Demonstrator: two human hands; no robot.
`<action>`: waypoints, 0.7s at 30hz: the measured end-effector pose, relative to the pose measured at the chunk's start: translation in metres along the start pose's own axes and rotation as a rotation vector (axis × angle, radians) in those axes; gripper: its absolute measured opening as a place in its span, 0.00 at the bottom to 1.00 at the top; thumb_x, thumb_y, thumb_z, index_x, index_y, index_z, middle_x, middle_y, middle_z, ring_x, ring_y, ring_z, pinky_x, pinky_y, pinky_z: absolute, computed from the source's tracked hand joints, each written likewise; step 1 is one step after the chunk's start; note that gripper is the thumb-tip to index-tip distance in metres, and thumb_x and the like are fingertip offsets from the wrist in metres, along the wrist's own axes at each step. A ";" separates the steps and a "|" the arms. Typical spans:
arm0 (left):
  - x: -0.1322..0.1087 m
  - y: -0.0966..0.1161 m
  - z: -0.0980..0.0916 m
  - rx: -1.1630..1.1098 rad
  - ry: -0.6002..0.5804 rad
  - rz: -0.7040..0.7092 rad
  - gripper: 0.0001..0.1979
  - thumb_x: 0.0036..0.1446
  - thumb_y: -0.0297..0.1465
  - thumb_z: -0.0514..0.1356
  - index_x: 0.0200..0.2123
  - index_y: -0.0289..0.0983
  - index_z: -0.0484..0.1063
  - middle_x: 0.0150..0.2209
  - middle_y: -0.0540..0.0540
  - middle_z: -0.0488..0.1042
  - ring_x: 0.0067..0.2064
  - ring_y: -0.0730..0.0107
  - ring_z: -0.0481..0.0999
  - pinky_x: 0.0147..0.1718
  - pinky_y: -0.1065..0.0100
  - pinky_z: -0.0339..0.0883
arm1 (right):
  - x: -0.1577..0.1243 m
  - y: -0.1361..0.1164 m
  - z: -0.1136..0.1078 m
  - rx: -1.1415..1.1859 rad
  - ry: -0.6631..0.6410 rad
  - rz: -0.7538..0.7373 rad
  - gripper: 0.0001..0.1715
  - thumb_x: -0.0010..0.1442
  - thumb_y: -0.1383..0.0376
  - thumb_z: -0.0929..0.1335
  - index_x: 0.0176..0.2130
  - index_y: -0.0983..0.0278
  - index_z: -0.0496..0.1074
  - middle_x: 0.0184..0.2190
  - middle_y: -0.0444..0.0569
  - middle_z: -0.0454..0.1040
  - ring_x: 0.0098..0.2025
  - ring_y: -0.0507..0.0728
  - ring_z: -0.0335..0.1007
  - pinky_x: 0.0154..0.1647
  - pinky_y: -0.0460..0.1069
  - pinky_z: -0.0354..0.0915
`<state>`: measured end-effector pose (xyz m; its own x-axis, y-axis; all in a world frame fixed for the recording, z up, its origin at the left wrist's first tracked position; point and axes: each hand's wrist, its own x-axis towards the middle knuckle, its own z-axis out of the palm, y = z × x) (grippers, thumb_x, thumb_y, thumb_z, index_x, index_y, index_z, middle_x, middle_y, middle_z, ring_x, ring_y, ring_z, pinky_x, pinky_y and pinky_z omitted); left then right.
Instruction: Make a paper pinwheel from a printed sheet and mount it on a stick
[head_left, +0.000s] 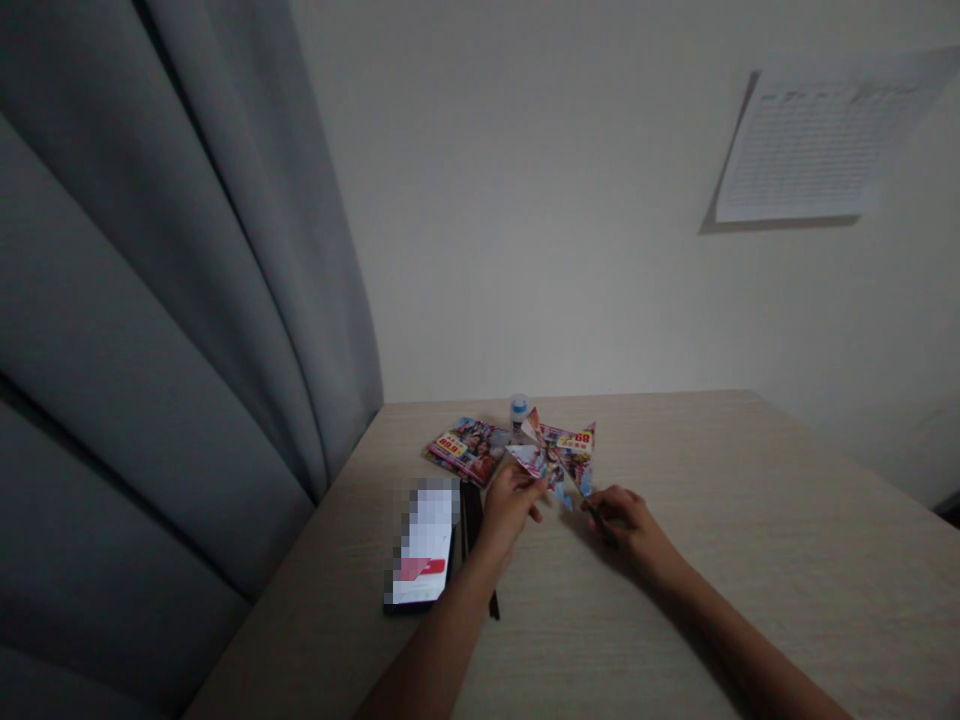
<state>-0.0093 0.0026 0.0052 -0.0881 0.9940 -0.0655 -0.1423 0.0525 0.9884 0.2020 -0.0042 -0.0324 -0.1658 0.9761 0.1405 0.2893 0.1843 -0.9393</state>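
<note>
A colourful printed paper flyer point(551, 462), cut or folded into pointed flaps, is pinched at its near left corner by the fingers of my left hand point(510, 505). My right hand point(622, 515) is closed around a slim dark-handled tool that looks like scissors point(596, 517). Its thin blade reaches up and left to the flyer's lower edge. The fingers partly hide the handle. To the left, more colourful printed flyers point(469, 450) lie on the table. Behind the held flyer stands a small clear bottle point(519, 410) with a blue band, its lower part partly covered.
A phone with a lit, blurred screen point(424, 545) lies left of my left forearm. Beside it is a long dark strip point(472, 515), partly under my wrist. The pale wooden table point(750, 560) meets a white wall with a printed sheet point(810, 150). A grey curtain point(225, 250) hangs at left.
</note>
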 end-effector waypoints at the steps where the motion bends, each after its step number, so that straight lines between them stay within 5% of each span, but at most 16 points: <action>1: 0.000 0.000 -0.001 0.004 0.010 -0.002 0.17 0.44 0.34 0.71 0.38 0.35 0.75 0.34 0.44 0.81 0.22 0.76 0.74 0.14 0.79 0.52 | 0.000 -0.001 -0.001 -0.049 0.015 -0.013 0.12 0.48 0.55 0.74 0.32 0.58 0.78 0.30 0.48 0.72 0.39 0.61 0.66 0.42 0.54 0.62; 9: 0.006 -0.003 -0.003 0.032 0.037 0.045 0.20 0.45 0.38 0.71 0.39 0.36 0.72 0.34 0.46 0.79 0.23 0.76 0.75 0.15 0.78 0.55 | 0.003 0.007 -0.010 -0.367 0.024 -0.110 0.08 0.52 0.59 0.71 0.33 0.58 0.78 0.30 0.47 0.73 0.38 0.61 0.68 0.54 0.60 0.56; 14: 0.012 -0.008 -0.009 0.309 0.224 0.139 0.22 0.51 0.35 0.68 0.46 0.38 0.65 0.35 0.51 0.75 0.21 0.76 0.72 0.19 0.74 0.62 | 0.005 0.008 -0.020 -0.570 -0.060 -0.136 0.11 0.56 0.61 0.67 0.38 0.58 0.78 0.35 0.48 0.75 0.43 0.60 0.70 0.61 0.61 0.50; 18: 0.007 -0.002 -0.014 0.714 0.346 0.350 0.21 0.53 0.31 0.68 0.49 0.39 0.66 0.43 0.45 0.73 0.43 0.62 0.77 0.40 0.64 0.71 | 0.005 0.003 -0.029 -0.663 -0.081 -0.116 0.14 0.55 0.63 0.66 0.41 0.58 0.78 0.38 0.49 0.75 0.46 0.60 0.70 0.63 0.62 0.47; 21: 0.001 0.002 -0.013 0.971 0.271 0.519 0.17 0.55 0.29 0.66 0.49 0.40 0.70 0.51 0.43 0.71 0.56 0.56 0.70 0.55 0.56 0.65 | 0.004 0.000 -0.032 -0.708 -0.094 -0.103 0.15 0.55 0.63 0.66 0.42 0.58 0.77 0.40 0.49 0.75 0.47 0.60 0.70 0.63 0.63 0.47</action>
<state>-0.0224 0.0028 0.0050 -0.1409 0.8701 0.4724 0.7886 -0.1898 0.5849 0.2312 0.0031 -0.0218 -0.2963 0.9416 0.1599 0.8043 0.3363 -0.4899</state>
